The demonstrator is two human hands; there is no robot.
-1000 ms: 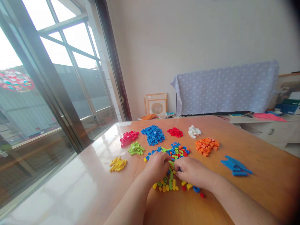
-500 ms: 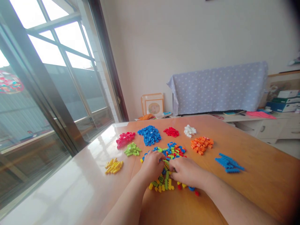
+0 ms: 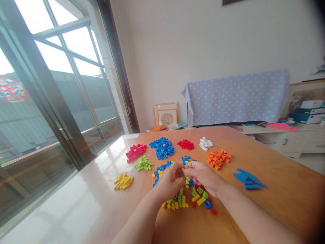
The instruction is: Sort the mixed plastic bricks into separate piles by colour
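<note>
While both your hands are over it, the mixed heap of toy bricks [image 3: 200,190] lies at the middle of the bench [image 3: 279,200], partly hidden beneath them. Contents: yellow, lime-green, red and blue pieces, loosely spread. At its near right edge: one blue ring [image 3: 205,203] and one small red piece [image 3: 213,211].

Item, your left hand [image 3: 170,179]: above the heap, fingers curled and narrow at the tips. Item, your right hand [image 3: 205,179]: facing it, fingers bent inward, tips just beside those of the left. Whether either hand grips a brick, you cannot tell; the fingertips hide it.

Sorted piles about the heap, from your left round to your right: yellow bricks [image 3: 123,181]; lime-green bricks [image 3: 144,163]; pinkish-red pieces [image 3: 136,153], just behind the lime-green; small blue pieces [image 3: 162,148], the largest pile; red bricks [image 3: 185,144]; white bricks [image 3: 206,143]; orange bricks [image 3: 218,159]; long blue bricks [image 3: 247,178], at far right.

Beyond the bench: framed pictures [image 3: 167,118] leaning on the wall [image 3: 203,40]; a polka-dot cloth [image 3: 236,98], draped; a white cabinet [image 3: 291,141]. To your left, a glazed door [image 3: 63,101], metal-framed.
</note>
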